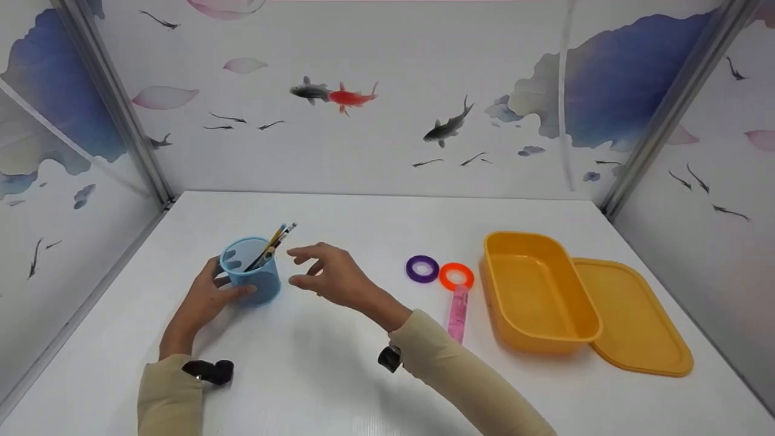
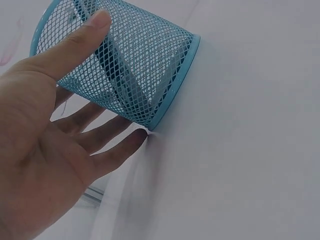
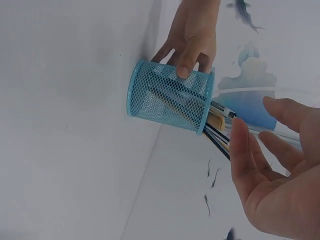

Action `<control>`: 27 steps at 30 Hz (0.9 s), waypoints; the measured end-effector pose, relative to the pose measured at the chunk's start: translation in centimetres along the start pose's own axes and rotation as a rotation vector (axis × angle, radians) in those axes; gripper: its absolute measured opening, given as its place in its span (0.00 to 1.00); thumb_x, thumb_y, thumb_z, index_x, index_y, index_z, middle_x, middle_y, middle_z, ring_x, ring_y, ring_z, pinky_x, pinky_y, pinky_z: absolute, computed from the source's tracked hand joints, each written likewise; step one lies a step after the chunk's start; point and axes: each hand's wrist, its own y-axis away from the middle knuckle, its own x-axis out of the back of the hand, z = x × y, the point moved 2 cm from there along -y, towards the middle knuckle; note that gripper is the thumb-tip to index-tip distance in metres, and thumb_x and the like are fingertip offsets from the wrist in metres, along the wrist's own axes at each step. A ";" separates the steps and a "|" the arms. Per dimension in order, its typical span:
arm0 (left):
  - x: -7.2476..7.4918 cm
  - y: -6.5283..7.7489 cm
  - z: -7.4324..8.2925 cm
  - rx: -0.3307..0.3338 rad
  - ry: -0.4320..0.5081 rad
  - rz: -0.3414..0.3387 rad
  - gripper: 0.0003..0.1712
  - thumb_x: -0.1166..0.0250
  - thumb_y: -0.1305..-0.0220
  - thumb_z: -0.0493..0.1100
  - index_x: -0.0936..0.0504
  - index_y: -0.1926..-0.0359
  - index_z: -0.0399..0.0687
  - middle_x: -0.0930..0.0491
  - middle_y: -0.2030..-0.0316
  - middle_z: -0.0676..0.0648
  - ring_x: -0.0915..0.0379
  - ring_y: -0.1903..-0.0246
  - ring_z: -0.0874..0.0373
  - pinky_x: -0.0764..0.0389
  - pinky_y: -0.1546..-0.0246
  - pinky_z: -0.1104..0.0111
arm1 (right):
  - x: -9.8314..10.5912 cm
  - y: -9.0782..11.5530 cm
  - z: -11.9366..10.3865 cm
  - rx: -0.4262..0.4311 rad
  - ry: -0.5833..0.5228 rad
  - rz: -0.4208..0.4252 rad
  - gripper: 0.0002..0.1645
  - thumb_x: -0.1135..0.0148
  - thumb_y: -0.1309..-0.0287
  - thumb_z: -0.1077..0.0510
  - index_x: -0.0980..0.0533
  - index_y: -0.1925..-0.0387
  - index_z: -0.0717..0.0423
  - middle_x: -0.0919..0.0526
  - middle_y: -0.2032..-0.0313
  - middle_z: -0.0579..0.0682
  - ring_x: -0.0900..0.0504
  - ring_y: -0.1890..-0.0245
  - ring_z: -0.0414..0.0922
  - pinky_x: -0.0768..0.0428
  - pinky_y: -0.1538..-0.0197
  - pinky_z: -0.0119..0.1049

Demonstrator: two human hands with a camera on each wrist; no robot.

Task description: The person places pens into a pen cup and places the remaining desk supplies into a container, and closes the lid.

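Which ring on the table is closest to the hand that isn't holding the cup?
The purple ring. It lies nearer the right hand; the orange ring sits farther over, toward the yellow box.

A soft grey shadow point(image 1: 339, 342) lies near my right arm point(image 1: 472, 375) on the bright table point(image 1: 363, 212). My wrist pictures look dimmer — greyish and hazy.

yellow box point(image 1: 539, 290), purple ring point(image 1: 422, 279), pink ruler point(image 1: 458, 315) perhaps
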 end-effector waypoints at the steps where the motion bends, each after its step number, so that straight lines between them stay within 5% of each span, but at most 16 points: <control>1: 0.1 0.0 0.0 -0.004 -0.001 -0.004 0.62 0.27 0.41 0.56 0.58 0.21 0.41 0.50 0.23 0.32 0.49 0.26 0.29 0.38 0.29 0.38 | 0.2 0.4 0.3 -0.003 -0.014 -0.005 0.29 0.32 0.38 0.57 0.25 0.35 0.45 0.19 0.43 0.52 0.15 0.53 0.41 0.13 0.63 0.28; 9: 0.7 0.5 0.3 0.043 -0.084 -0.054 0.59 0.30 0.38 0.58 0.57 0.22 0.39 0.47 0.25 0.27 0.43 0.29 0.27 0.36 0.30 0.37 | 3.1 4.0 2.8 -0.047 -0.044 0.003 0.26 0.33 0.36 0.55 0.24 0.36 0.46 0.17 0.44 0.51 0.16 0.50 0.45 0.12 0.57 0.33; 20: 0.9 1.6 1.5 0.163 -0.235 -0.148 0.59 0.39 0.34 0.65 0.56 0.24 0.29 0.46 0.28 0.23 0.42 0.32 0.25 0.32 0.35 0.34 | 9.4 7.9 4.6 -0.088 -0.024 0.137 0.26 0.35 0.34 0.55 0.25 0.35 0.49 0.17 0.46 0.54 0.16 0.52 0.47 0.12 0.52 0.37; 27: -0.8 2.1 1.9 0.330 -0.060 -0.119 0.57 0.41 0.31 0.64 0.54 0.26 0.22 0.39 0.30 0.23 0.36 0.32 0.32 0.28 0.31 0.47 | 13.8 11.2 7.0 -0.192 0.029 0.262 0.27 0.36 0.34 0.55 0.26 0.34 0.48 0.17 0.46 0.53 0.16 0.48 0.49 0.13 0.48 0.39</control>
